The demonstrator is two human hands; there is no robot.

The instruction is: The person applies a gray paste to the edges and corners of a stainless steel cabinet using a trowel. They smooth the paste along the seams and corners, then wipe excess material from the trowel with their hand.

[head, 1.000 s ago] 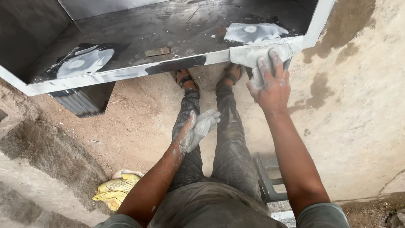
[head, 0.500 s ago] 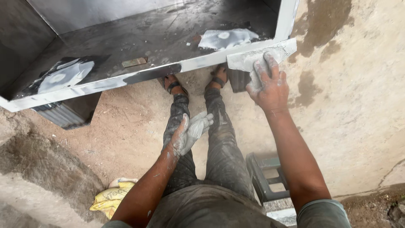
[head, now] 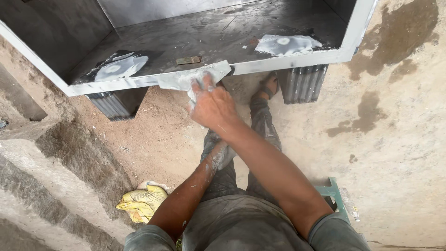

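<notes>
Cabinet: a dark metal cabinet [head: 195,32] lies open toward the camera, propped on two ribbed blocks [head: 302,83], with a pale front rim [head: 288,60] running from lower left to upper right.
Filler: a grey-white smear of putty [head: 186,78] sits on the rim near its middle, directly above and touching the right hand; it spreads a little to both sides of the fingers.
Right hand: the right hand [head: 213,104] reaches across the body to the rim, fingers pressed together and laid flat on the putty, knuckles up; what lies under the fingers, if anything, cannot be told. The fingertips are coated in white.
Left hand: the left hand [head: 223,153] rests low against the trousers [head: 260,135], mostly hidden under the right forearm; it is dusted white, and whether it is spread or closed cannot be told.
Patches: two more pale patches lie inside the cabinet, one at the left [head: 121,67], one at the right [head: 288,45], both well apart from the hand.
Small plate: a small brownish piece [head: 188,60] lies on the cabinet floor just behind the putty.
Feet: a sandalled foot [head: 269,86] shows under the rim.
Ground: a yellow sack [head: 141,202] lies beside the left arm; a green stool [head: 332,195] is at the right.
</notes>
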